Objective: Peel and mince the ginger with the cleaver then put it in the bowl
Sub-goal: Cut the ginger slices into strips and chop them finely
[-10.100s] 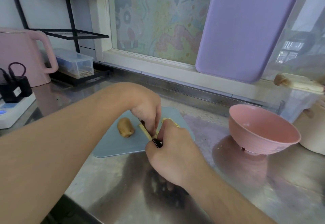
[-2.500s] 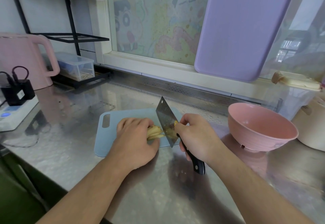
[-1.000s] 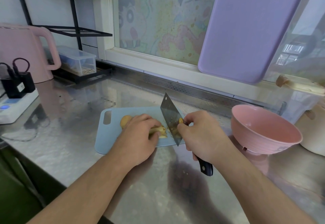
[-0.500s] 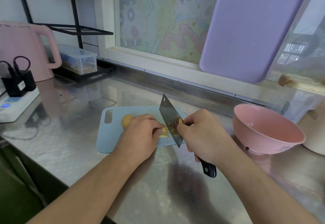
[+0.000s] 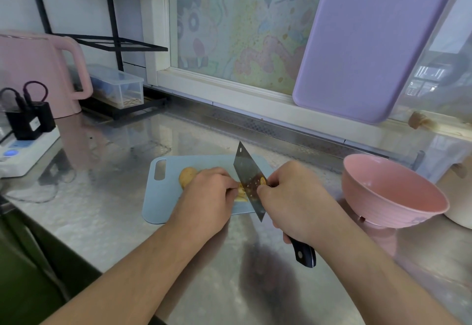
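A pale blue cutting board (image 5: 163,204) lies on the steel counter. My left hand (image 5: 207,199) holds down yellow ginger strips (image 5: 240,194) on it, fingers curled over them. My right hand (image 5: 293,199) grips the cleaver (image 5: 249,179) by its black handle, blade edge down on the board right beside my left fingertips. Small ginger bits stick to the blade. A brown unpeeled ginger piece (image 5: 187,175) lies on the board behind my left hand. The pink bowl (image 5: 390,192) stands to the right, empty as far as I see.
A pink kettle (image 5: 38,69), a power strip with plugs (image 5: 23,143) and a clear box (image 5: 117,89) under a black rack line the left back. A purple board (image 5: 370,44) leans on the window. A white pot (image 5: 459,197) stands behind the bowl.
Over ten seconds I went from peeling to slicing. In the last second the cleaver stays at the strips with little shift, and my left hand has barely moved.
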Demonstrator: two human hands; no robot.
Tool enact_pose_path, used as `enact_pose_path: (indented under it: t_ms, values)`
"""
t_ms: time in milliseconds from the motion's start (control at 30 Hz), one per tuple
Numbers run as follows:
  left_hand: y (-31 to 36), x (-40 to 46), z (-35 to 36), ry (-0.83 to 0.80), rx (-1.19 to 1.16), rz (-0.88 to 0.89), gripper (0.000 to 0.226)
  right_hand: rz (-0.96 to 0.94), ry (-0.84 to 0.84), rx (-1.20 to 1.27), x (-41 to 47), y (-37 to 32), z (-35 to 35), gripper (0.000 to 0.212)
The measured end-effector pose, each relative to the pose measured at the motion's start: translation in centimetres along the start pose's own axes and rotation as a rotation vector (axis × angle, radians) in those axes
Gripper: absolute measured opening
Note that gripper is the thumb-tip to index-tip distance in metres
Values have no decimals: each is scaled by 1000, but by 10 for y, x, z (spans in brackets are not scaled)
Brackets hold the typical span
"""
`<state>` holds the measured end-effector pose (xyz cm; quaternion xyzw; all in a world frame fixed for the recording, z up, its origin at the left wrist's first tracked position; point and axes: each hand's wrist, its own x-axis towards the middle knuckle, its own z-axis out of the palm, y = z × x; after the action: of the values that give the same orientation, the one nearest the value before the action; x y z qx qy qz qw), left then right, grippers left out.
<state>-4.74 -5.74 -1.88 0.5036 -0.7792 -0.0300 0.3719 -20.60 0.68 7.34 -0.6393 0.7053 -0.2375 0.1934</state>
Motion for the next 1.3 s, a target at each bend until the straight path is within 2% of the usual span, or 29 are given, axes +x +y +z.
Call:
enact_pose_path:
  t_ms: [167, 433, 567, 667, 967, 1200, 1300]
  values:
    - [-1, 1, -1, -9, -10, -15, 20, -85, -6, -124, 5, -7, 9, 18]
    - [1, -3, -3, 8, -24, -24, 16, -19, 53, -11, 9, 9, 17, 27]
    - [3, -4, -5, 28, -68, -84, 12, -13, 68, 41, 5, 9, 4, 29]
    - [4, -4, -6, 18, -98, -116, 7, -21, 46, 72, 1, 6, -5, 28]
    - [5, -4, -5, 22, -100, -130, 12, -5, -4, 74, -3, 1, 1, 30]
    - [6, -4, -4, 31, -99, -146, 12, 16, -41, 36, -4, -3, -1, 17]
    - [6, -3, -5, 28, -105, -152, 12, -34, -52, -48, -2, -8, 1, 15]
